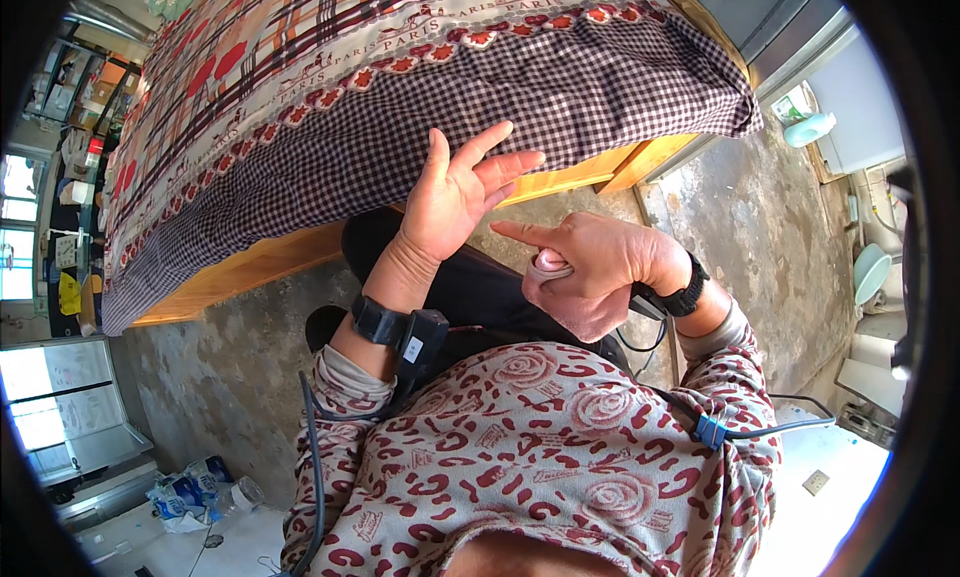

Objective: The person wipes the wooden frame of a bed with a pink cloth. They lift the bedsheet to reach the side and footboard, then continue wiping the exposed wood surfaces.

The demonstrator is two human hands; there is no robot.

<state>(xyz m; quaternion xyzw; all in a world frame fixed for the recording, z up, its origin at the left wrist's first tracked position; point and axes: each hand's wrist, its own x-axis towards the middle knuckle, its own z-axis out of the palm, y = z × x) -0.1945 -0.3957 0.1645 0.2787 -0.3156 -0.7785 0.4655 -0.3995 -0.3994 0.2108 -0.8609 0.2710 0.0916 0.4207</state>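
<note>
My left hand (450, 191) is raised with its palm turned up, its fingers spread and nothing in it. Bunched in the curled fingers of my right hand (607, 247) is a pink cloth (581, 307), part of which hangs below the fist. The right index finger stretches towards the left hand, with a small gap between them. Both hands are above my dark-clad legs, in front of a bed with a checked bedspread (465, 112). Behind the left fingertips, the bedspread's overhang covers part of the wooden bed frame (247, 277).
A black strap with a boxy device (421, 344) circles my left forearm; its cable (311, 442) runs along the sleeve. Plastic packs (184, 494) lie at lower left. On the right are a pale green bottle (810, 129) and a basin (871, 274). The concrete floor (780, 262) looks stained.
</note>
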